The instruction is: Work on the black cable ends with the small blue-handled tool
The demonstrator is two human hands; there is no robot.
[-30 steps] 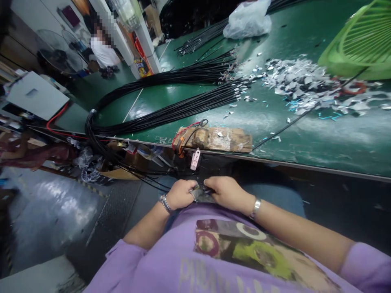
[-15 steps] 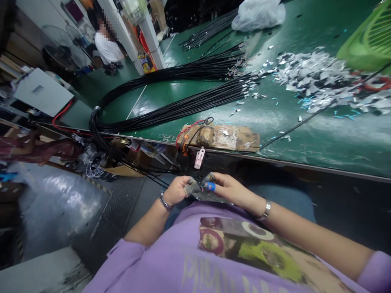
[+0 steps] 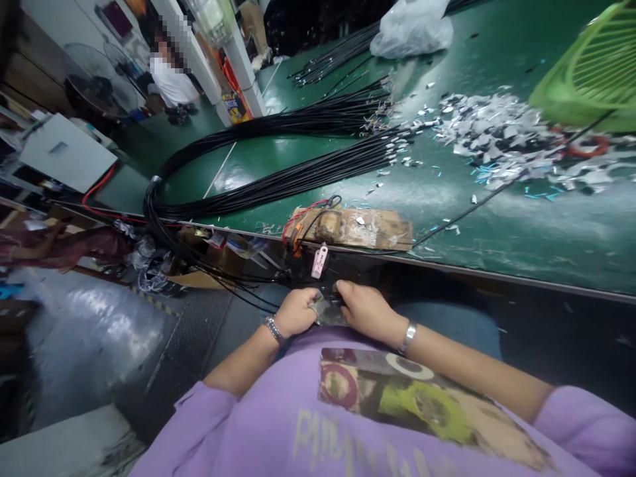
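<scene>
1. Working low over my lap, I have the left hand and right hand close together, the knuckles of both turned mostly upward. In my judgement, fine handling here is best done with one hand steadying, the other making short, straight movements, and both wrists level.
2. Left hand: fingers curled inward, thumb reaching toward the right hand. Its fingertips are hidden, so I cannot tell whether they pinch anything.
3. Right hand: fingers folded under, thumb pointing toward the left hand. I cannot tell whether it is pressed together or what, if anything, it grips; the gap between the hands is too dark to read.
4. Hanging cables, black: they drop from the tabletop and fan out toward the left hand, their far ends lost near it. A light, even hold would, I judge, avoid kinks.
5. Beyond the hands: a wooden board at the tabletop's edge, then a looped cable bundle, with silvery scraps heaped to the right.
</scene>
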